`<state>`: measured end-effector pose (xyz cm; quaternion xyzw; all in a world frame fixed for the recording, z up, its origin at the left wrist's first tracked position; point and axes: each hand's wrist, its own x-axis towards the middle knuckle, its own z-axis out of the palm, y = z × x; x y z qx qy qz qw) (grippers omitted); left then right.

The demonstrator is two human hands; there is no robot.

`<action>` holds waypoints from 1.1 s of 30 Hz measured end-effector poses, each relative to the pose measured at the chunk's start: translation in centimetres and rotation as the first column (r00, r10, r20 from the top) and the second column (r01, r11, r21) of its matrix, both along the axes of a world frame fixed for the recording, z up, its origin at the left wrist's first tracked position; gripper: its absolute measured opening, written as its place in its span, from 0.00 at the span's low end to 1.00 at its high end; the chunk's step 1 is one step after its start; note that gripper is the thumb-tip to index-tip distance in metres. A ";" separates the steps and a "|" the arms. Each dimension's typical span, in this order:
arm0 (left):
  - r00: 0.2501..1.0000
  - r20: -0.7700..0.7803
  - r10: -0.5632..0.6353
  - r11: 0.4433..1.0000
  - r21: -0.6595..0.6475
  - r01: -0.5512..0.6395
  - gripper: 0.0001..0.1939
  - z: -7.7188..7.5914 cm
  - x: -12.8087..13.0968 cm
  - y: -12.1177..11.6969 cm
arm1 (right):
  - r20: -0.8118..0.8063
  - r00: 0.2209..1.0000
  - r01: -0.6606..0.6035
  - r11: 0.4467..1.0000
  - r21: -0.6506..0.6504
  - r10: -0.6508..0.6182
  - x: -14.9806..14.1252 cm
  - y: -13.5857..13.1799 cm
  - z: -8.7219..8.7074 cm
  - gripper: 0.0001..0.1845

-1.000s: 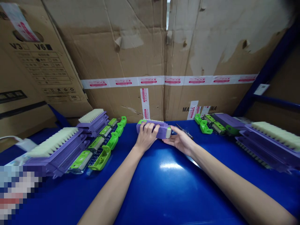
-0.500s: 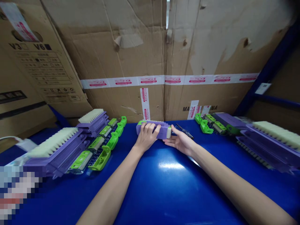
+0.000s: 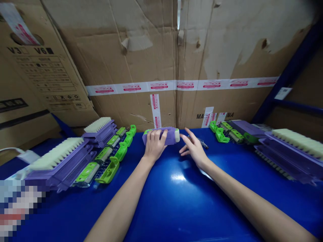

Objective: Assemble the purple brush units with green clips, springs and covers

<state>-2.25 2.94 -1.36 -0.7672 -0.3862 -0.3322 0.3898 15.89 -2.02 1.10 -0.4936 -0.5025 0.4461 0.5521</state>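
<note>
Near the back of the blue table (image 3: 174,208), my left hand (image 3: 154,145) is wrapped over a purple plastic case (image 3: 172,135) with green at its ends and a cream block on its right end. The case lies lengthwise, its middle partly hidden under my fingers. My right hand (image 3: 194,150) is just right of the case, apart from it, fingers spread with nothing in them. Behind that hand lies a slim dark tool (image 3: 204,144), partly covered; its kind is unclear.
To the left stand purple housings with cream ridged blocks (image 3: 59,153), beside green-and-silver modules (image 3: 103,154) and green end caps (image 3: 108,170). Similar purple housings (image 3: 290,161) and green caps (image 3: 222,136) are on the right. Cardboard (image 3: 131,67) walls the back.
My right hand has let go of the case's right end and drawn away, its fingers spreading. The case has shifted slightly left and turned a little, still under my left hand.
</note>
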 end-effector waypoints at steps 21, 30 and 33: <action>0.989 0.119 0.083 0.982 -0.180 -0.061 0.32 0.0 -0.5 0.2 | 0.979 0.048 0.110 0.975 0.194 -0.200 5.9 0.8 1.7 0.29; 0.993 0.108 0.036 0.992 -0.123 -0.022 0.31 0.1 -0.3 0.1 | 0.985 0.155 -0.100 0.990 0.096 -0.080 4.4 0.7 0.4 0.33; 0.994 0.109 -0.014 0.996 -0.088 0.024 0.30 0.0 -0.1 0.0 | 0.941 0.329 -0.169 0.975 0.142 -0.080 3.5 0.7 -0.3 0.36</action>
